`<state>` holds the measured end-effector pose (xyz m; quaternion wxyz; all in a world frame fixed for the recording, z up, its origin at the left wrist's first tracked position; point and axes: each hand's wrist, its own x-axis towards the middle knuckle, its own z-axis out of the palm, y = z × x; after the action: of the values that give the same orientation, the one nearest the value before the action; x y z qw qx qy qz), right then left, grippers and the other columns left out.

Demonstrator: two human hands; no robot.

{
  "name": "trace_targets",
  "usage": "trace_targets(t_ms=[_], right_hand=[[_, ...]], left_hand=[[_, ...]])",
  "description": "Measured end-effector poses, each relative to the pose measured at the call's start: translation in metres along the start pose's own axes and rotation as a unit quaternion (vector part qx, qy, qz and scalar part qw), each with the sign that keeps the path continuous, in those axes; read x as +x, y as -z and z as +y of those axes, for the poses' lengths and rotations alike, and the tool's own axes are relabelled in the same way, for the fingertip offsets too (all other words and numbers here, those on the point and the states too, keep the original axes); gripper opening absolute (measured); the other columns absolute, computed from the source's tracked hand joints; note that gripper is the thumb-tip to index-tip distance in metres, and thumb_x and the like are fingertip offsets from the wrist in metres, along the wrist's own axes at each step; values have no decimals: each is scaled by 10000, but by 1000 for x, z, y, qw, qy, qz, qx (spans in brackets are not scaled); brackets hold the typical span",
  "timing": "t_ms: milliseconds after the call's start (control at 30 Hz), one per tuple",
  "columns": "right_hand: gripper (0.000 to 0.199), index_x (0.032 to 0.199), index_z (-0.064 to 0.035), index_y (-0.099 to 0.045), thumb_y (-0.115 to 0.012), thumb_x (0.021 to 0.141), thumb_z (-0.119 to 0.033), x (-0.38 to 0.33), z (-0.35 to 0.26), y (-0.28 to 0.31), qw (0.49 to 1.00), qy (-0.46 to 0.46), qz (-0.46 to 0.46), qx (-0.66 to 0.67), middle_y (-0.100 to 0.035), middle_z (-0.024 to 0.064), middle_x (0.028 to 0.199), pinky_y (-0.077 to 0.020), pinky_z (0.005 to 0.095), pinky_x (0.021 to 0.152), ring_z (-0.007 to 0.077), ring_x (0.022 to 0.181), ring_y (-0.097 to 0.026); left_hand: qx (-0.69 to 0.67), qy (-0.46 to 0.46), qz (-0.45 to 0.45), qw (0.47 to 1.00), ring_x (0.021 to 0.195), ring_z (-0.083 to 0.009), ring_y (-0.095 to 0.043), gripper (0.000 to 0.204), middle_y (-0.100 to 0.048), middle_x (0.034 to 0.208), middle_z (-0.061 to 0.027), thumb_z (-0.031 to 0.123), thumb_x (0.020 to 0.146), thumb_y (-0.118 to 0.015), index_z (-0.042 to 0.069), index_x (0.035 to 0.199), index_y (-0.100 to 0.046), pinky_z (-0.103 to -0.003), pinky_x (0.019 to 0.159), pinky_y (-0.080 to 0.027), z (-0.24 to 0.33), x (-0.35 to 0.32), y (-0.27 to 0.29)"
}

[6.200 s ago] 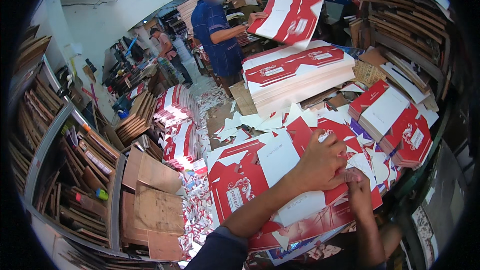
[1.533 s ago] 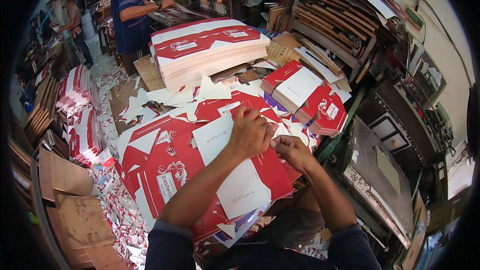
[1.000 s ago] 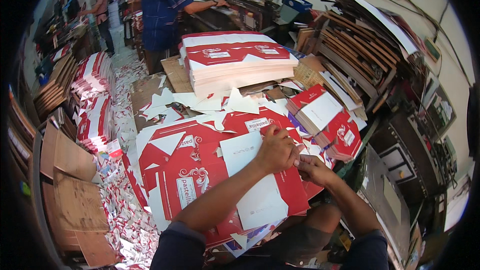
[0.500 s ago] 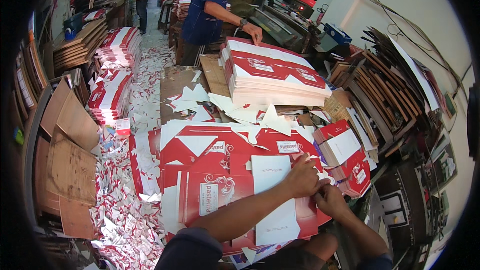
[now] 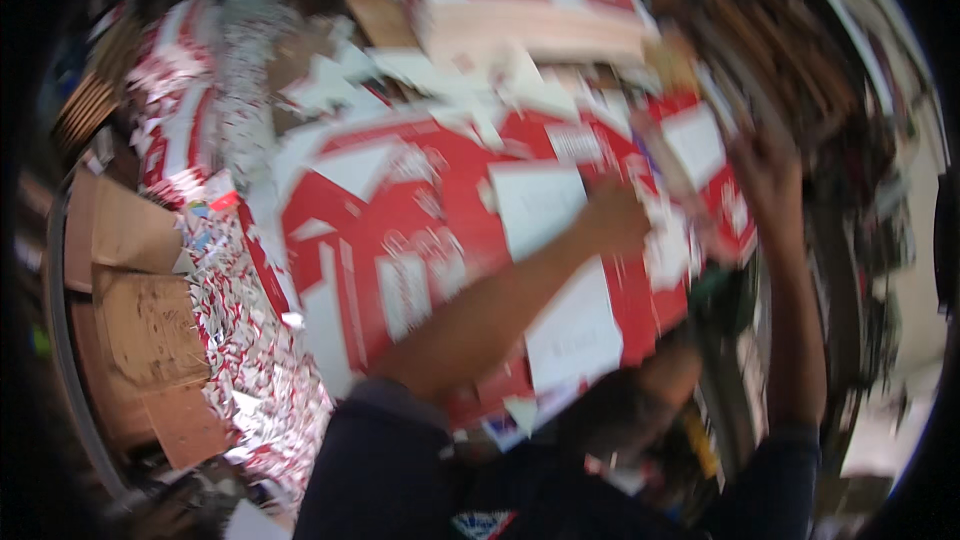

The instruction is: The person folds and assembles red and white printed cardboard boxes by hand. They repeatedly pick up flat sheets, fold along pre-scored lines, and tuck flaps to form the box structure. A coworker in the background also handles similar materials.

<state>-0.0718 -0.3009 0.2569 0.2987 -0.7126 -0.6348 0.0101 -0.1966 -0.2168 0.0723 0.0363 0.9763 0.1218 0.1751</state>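
Red and white printed carton blanks (image 5: pixel 470 240) lie spread in a layered pile before me. Across them runs a white strip of card (image 5: pixel 572 325), passing beneath my left forearm. Over the right part of the pile, my left hand (image 5: pixel 618 218) is curled closed; what it grips, if anything, is hidden. My right hand (image 5: pixel 768 180) is raised farther right, apart from the left, beside a small stack of red and white cartons (image 5: pixel 695 145). Motion smears its fingers, so I cannot make out their grip. Pale scrap (image 5: pixel 668 255) shows between the hands.
A tall stack of carton sheets (image 5: pixel 520 25) stands at the back, with loose white offcuts (image 5: pixel 345 80) before it. Shredded paper (image 5: pixel 255 360) covers the floor at left, beside brown boards (image 5: pixel 150 310). Dark boards (image 5: pixel 770 50) lean at the right.
My hands have separated: the right has risen away to the right, while the left stays over the pile. The whole view has shifted and blurred, and the person across has mostly left it.
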Motion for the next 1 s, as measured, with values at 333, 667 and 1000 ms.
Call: trace_targets(t_ms=[333,667,1000], right_hand=[[177,1054,5,-682,-694,941,-132,-174,-61,-50,862,196,-290,368,-696,112,926,-515,341,738,200,848,-666],[141,1002,-39,-744,-713,934,-159,-406,21,-159,792,-160,-464,362,-689,121,939,-532,360,728,239,823,-681],[218,1111,-65,-738,-699,949,-206,-396,27,-171,801,57,-502,320,-668,107,1078,-492,415,907,274,1098,-606]], left_hand=[[-56,6,2,998,973,-316,-667,315,-705,983,-132,372,889,-676,80,1001,-717,-515,910,-484,-8,-4,0],[37,46,85,995,1011,-367,-679,448,-704,1063,-207,433,921,-612,23,1089,-677,-509,927,-508,12,-5,-13],[-163,67,-34,984,854,-306,-685,382,-707,921,-153,376,938,-631,11,1026,-702,-405,767,-523,22,-33,114]])
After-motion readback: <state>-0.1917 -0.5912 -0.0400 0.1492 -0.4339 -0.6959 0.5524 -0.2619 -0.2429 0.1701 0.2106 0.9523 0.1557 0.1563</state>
